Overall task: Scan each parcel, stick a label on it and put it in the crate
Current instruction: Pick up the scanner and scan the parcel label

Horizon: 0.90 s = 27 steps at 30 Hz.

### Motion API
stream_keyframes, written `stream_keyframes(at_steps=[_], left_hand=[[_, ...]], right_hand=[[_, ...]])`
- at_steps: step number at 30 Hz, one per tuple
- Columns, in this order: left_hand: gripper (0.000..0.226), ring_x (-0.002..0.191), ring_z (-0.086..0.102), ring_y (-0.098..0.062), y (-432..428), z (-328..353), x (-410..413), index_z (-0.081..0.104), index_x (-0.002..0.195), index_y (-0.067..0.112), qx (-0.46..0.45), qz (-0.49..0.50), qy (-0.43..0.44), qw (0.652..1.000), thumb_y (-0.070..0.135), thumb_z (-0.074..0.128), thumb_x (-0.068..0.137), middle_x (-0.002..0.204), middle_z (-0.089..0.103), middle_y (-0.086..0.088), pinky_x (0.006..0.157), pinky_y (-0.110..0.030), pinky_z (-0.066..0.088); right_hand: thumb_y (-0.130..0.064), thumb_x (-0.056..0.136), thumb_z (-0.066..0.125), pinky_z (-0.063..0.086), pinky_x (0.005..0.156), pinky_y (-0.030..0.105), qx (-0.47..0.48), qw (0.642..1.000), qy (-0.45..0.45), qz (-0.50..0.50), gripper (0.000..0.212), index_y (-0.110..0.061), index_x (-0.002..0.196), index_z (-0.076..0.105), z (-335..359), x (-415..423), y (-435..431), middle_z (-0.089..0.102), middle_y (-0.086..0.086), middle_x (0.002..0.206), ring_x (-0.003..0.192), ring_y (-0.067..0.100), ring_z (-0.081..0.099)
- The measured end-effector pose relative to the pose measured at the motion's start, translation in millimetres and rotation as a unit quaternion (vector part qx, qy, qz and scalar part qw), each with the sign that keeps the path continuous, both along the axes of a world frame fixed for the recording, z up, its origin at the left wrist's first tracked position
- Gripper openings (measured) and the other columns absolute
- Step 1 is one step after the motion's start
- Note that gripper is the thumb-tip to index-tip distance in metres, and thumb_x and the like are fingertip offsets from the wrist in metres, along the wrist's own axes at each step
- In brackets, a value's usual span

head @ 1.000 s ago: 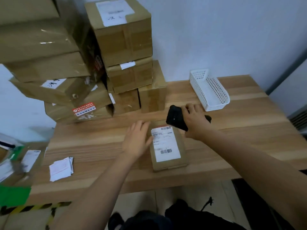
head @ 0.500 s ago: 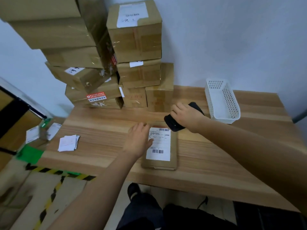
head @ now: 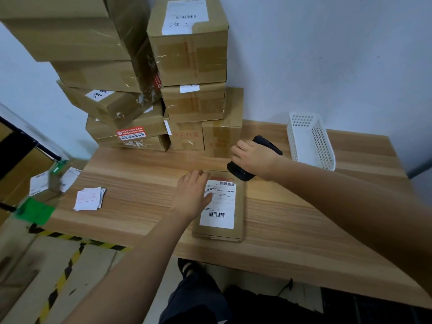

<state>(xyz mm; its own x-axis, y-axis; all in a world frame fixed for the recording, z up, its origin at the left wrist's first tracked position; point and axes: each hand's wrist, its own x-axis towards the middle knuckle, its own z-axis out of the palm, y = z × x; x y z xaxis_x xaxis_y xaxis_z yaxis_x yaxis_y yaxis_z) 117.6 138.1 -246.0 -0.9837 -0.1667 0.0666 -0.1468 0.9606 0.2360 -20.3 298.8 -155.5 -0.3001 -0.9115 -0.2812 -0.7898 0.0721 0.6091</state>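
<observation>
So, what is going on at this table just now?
A person works at a light wooden table. The left hand lies flat on the left edge of a flat brown cardboard parcel with a white printed shipping label. The right hand grips a black handheld scanner over the parcel's far end, so scanning seems under way. A small pile of white paper slips lies to the left, and a white plastic basket stands to the right.
</observation>
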Motion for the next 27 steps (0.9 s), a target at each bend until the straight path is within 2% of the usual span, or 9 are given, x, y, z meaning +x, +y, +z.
stream_keyframes(at_steps=[4, 7, 10, 13, 17, 21, 23, 25, 27], left_hand=[[0.056, 0.123, 0.043, -0.024, -1.7, -0.4, -1.6, 0.043, 0.139, 0.017, 0.007, 0.0, 0.009, 1.0, 0.035, 0.061, 0.09, 0.135, 0.046, -0.004, 0.104, -0.035, 0.031], [0.055, 0.123, 0.044, -0.025, -7.3, -0.7, 0.8, 0.046, 0.137, 0.016, 0.013, 0.008, 0.022, 1.0, 0.034, 0.064, 0.088, 0.134, 0.048, -0.005, 0.104, -0.037, 0.033], [0.055, 0.12, 0.047, -0.027, -20.0, -1.2, 5.7, 0.049, 0.135, 0.014, 0.023, 0.015, 0.038, 0.999, 0.032, 0.067, 0.086, 0.131, 0.05, -0.008, 0.101, -0.04, 0.036], [0.054, 0.113, 0.051, -0.032, -41.2, -3.7, 15.0, 0.053, 0.13, 0.01, 0.017, 0.026, 0.063, 0.998, 0.031, 0.07, 0.084, 0.124, 0.055, -0.013, 0.095, -0.044, 0.04], [0.054, 0.109, 0.053, -0.034, -83.3, -12.6, 38.1, 0.055, 0.129, 0.006, 0.026, 0.057, 0.073, 0.995, 0.026, 0.073, 0.082, 0.119, 0.057, -0.015, 0.09, -0.045, 0.046], [0.055, 0.104, 0.056, -0.037, -137.5, -27.5, 66.7, 0.057, 0.125, 0.004, 0.044, 0.098, 0.059, 0.993, 0.021, 0.078, 0.077, 0.117, 0.057, -0.017, 0.082, -0.045, 0.048], [0.055, 0.099, 0.058, -0.038, -169.2, -36.3, 81.9, 0.059, 0.121, 0.003, 0.044, 0.11, 0.055, 0.991, 0.018, 0.08, 0.073, 0.113, 0.059, -0.018, 0.08, -0.045, 0.047], [0.053, 0.096, 0.058, -0.038, -202.3, -44.3, 95.5, 0.06, 0.119, 0.003, 0.044, 0.114, 0.052, 0.991, 0.018, 0.081, 0.072, 0.111, 0.06, -0.018, 0.079, -0.044, 0.047], [0.051, 0.094, 0.058, -0.037, -235.6, -51.5, 107.2, 0.061, 0.117, 0.004, 0.045, 0.117, 0.049, 0.991, 0.019, 0.081, 0.072, 0.108, 0.06, -0.016, 0.08, -0.043, 0.047]], right_hand=[[-0.013, 0.089, 0.056, 0.034, 0.099, 0.035, -0.025, 0.999, -0.025, -0.016, 0.044, -0.007, 0.13, 0.042, -2.5, -3.8, -1.3, 0.042, 0.011, 0.13, 0.116, 0.027, 0.04], [-0.017, 0.08, 0.068, 0.035, 0.099, 0.035, -0.068, 0.991, -0.071, -0.094, 0.066, -0.007, 0.137, 0.034, -9.5, -4.0, -3.1, 0.039, 0.011, 0.132, 0.117, 0.027, 0.038], [-0.027, 0.072, 0.076, 0.035, 0.097, 0.035, -0.14, 0.959, -0.157, -0.188, 0.087, -0.008, 0.143, 0.029, -25.0, 1.1, -10.2, 0.035, 0.012, 0.13, 0.117, 0.027, 0.033], [-0.038, 0.06, 0.083, 0.035, 0.089, 0.033, -0.226, 0.901, -0.25, -0.272, 0.087, -0.011, 0.131, 0.04, -42.3, 14.0, -24.8, 0.036, 0.009, 0.12, 0.111, 0.025, 0.032], [-0.042, 0.057, 0.083, 0.035, 0.088, 0.034, -0.312, 0.802, -0.354, -0.366, 0.083, -0.011, 0.122, 0.041, -66.0, 39.8, -64.7, 0.036, 0.009, 0.118, 0.112, 0.028, 0.033], [-0.049, 0.055, 0.083, 0.038, 0.091, 0.038, -0.37, 0.714, -0.413, -0.427, 0.081, -0.01, 0.115, 0.043, -91.9, 69.3, -128.2, 0.04, 0.01, 0.117, 0.113, 0.029, 0.035], [-0.046, 0.054, 0.084, 0.039, 0.091, 0.038, -0.401, 0.667, -0.435, -0.453, 0.081, -0.012, 0.116, 0.044, -102.2, 86.7, -164.3, 0.04, 0.008, 0.118, 0.113, 0.027, 0.035], [-0.046, 0.054, 0.084, 0.038, 0.094, 0.037, -0.413, 0.639, -0.443, -0.475, 0.084, -0.012, 0.119, 0.043, -112.4, 103.0, -200.6, 0.04, 0.008, 0.12, 0.114, 0.026, 0.035], [-0.048, 0.056, 0.083, 0.035, 0.099, 0.036, -0.415, 0.625, -0.44, -0.493, 0.085, -0.01, 0.121, 0.043, -123.4, 117.3, -236.3, 0.04, 0.008, 0.122, 0.118, 0.027, 0.034]])
